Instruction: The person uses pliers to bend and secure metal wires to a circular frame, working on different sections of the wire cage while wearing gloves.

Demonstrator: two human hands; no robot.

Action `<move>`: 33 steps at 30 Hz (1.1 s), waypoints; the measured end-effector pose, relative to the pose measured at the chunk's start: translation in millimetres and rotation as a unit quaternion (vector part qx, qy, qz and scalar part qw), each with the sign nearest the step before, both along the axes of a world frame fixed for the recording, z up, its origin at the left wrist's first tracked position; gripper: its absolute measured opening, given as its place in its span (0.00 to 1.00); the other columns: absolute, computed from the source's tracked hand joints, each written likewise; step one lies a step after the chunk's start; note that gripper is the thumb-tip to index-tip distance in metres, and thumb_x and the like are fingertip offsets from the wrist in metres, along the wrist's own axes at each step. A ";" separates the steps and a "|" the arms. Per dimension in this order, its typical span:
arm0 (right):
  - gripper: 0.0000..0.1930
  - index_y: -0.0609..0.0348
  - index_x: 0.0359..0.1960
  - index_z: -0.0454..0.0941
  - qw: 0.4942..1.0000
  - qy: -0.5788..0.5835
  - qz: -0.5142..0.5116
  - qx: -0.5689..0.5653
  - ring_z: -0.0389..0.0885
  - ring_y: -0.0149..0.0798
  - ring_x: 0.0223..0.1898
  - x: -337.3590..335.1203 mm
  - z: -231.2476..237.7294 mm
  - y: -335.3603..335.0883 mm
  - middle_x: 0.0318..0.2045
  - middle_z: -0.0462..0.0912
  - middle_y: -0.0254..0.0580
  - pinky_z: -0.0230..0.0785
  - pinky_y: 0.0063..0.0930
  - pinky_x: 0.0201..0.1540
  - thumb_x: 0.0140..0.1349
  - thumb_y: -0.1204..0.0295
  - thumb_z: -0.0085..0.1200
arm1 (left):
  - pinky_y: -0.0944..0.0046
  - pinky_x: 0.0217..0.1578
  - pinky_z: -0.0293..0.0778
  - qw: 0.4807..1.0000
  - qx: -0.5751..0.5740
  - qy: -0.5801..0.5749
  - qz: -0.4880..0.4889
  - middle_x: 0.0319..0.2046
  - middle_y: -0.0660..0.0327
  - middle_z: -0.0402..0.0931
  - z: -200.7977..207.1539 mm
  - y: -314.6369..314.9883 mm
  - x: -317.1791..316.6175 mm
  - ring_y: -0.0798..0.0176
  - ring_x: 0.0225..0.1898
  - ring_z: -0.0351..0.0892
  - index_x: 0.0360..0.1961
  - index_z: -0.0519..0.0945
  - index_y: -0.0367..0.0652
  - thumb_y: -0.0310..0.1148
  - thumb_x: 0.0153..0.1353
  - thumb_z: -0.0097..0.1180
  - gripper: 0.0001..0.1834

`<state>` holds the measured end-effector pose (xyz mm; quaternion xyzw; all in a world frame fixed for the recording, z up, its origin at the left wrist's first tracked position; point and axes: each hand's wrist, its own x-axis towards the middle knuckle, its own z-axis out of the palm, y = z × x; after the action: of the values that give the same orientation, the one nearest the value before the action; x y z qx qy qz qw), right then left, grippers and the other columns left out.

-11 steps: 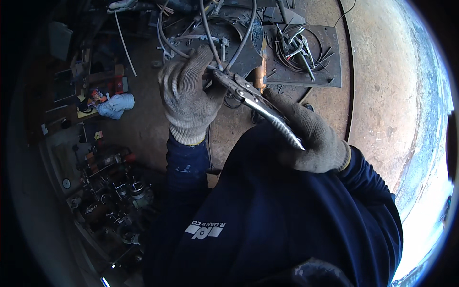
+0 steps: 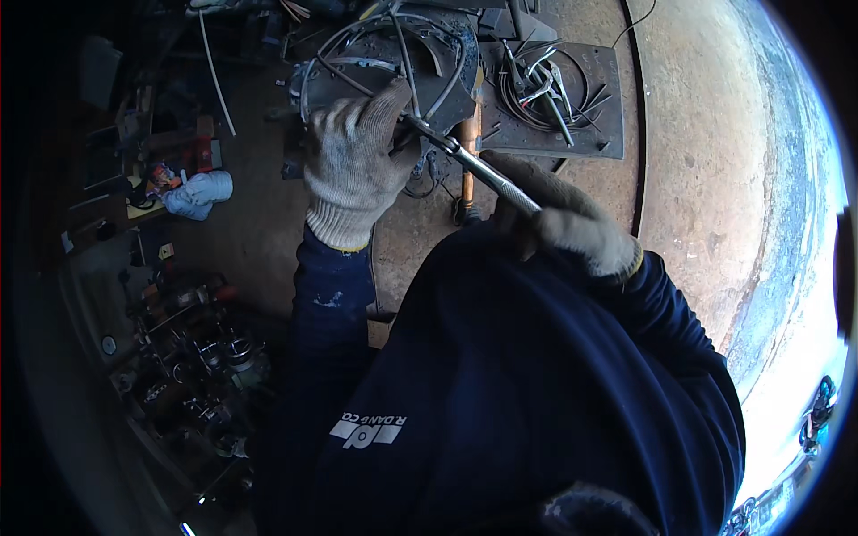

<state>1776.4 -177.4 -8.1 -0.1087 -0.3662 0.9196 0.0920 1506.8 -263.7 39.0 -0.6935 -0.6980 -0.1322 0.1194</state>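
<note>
My left hand (image 2: 357, 170), in a knitted work glove, is closed around the near end of a frame of bent metal rods (image 2: 404, 62). The rods loop away over a dark metal plate, and some come together near my fingers. A silver pliers-like tool (image 2: 500, 181) with a knurled handle runs diagonally from that joint toward me. My gloved right hand (image 2: 576, 223) grips its handle. The tool's jaws reach the rod ends by my left fingers, but exactly what they bite on is hard to see.
A flat dark plate (image 2: 603, 121) at the upper right carries coiled wire, more clamping pliers (image 2: 543, 87) and short rod pieces. An orange post (image 2: 469, 147) stands beyond my hands. Machine parts (image 2: 210, 353) crowd the lower left. A cloth bundle (image 2: 201, 195) lies at the left.
My right hand has moved up and left with the tool, which has turned so less of its underside shows. The rod frame has tilted down over the plate.
</note>
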 end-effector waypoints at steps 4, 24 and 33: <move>0.41 0.65 0.74 0.57 0.996 -0.039 0.042 -0.065 0.82 0.32 0.33 -1.8 -17.0 16.0 0.42 0.81 0.46 0.78 0.25 0.40 0.69 0.49 0.55 | 0.48 0.49 0.73 0.999 -0.025 0.021 -0.014 0.37 0.58 0.83 -15.0 5.1 1.6 0.49 0.42 0.83 0.55 0.79 0.45 0.44 0.51 0.72 0.30; 0.15 0.55 0.47 0.78 0.734 -0.321 -0.077 0.594 0.85 0.55 0.38 -8.9 -48.4 -11.2 0.33 0.84 0.51 0.75 0.48 0.40 0.68 0.59 0.56 | 0.46 0.47 0.74 0.989 -0.099 0.104 0.028 0.40 0.57 0.81 -60.6 6.7 33.1 0.52 0.47 0.82 0.59 0.77 0.50 0.50 0.56 0.66 0.31; 0.17 0.52 0.51 0.78 0.718 -0.310 -0.043 0.621 0.86 0.55 0.39 -13.6 -56.0 -5.2 0.33 0.85 0.51 0.76 0.49 0.41 0.72 0.55 0.49 | 0.46 0.55 0.69 0.995 -0.066 0.071 0.039 0.40 0.60 0.82 -71.8 -4.3 33.8 0.54 0.49 0.81 0.62 0.75 0.52 0.51 0.56 0.66 0.33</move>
<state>1762.8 -182.6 -64.1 -0.3217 -0.8582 0.3956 0.0595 1540.6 -268.1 -32.9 -0.6801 -0.7212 -0.0314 0.1280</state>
